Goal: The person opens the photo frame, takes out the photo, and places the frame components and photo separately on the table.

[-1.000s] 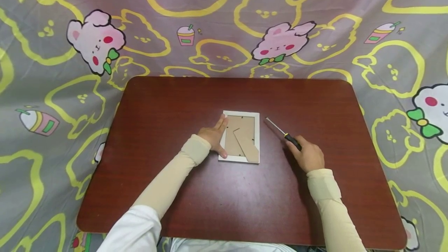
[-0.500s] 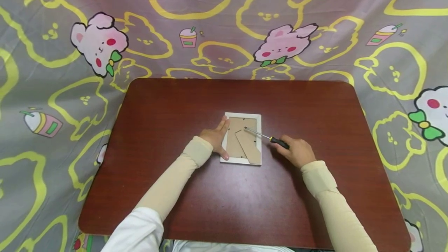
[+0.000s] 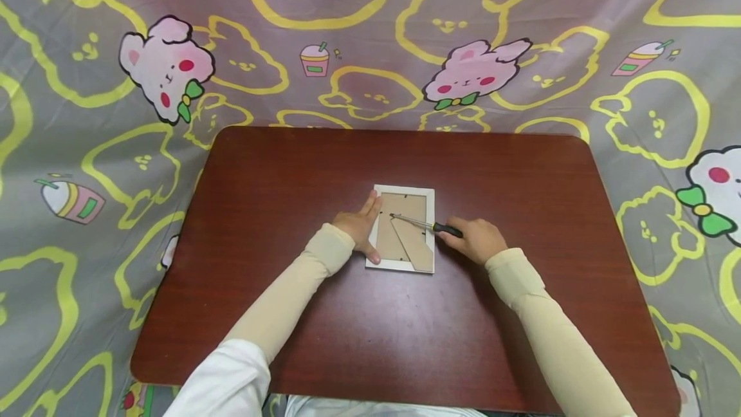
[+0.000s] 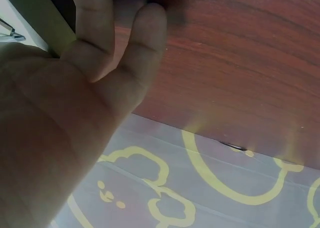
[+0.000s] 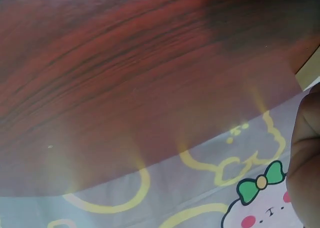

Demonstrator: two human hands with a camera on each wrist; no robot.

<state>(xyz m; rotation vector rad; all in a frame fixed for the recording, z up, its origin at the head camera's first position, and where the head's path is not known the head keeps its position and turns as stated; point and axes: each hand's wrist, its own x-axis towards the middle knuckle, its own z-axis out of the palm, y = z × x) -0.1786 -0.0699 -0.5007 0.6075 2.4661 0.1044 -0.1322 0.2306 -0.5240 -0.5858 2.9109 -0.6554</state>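
Observation:
A white picture frame (image 3: 430,208) lies back side up on the table, showing its tan backing board (image 3: 413,206), small dark tabs along the edges and a slanted stand leg (image 3: 415,250). My left hand (image 3: 354,227) rests against the frame's left side, fingers extended toward the upper corner and thumb on the lower border. In the left wrist view, part of that hand (image 4: 65,103) shows over the table. My right hand (image 3: 477,240) grips the black and yellow handle of a screwdriver (image 3: 449,230). Its metal tip is over the board, by the stand leg's upper end.
The dark red wooden table (image 3: 289,172) has rounded corners and stands against a grey cartoon-print cloth (image 3: 370,37). Both forearms wear beige sleeves (image 3: 283,288). The right wrist view catches mostly the tabletop (image 5: 125,78), with a bit of hand at its right edge.
My right hand has carried the screwdriver leftward from beside the frame, bringing its tip over the backing board near the stand leg's top. The left hand has stayed on the frame.

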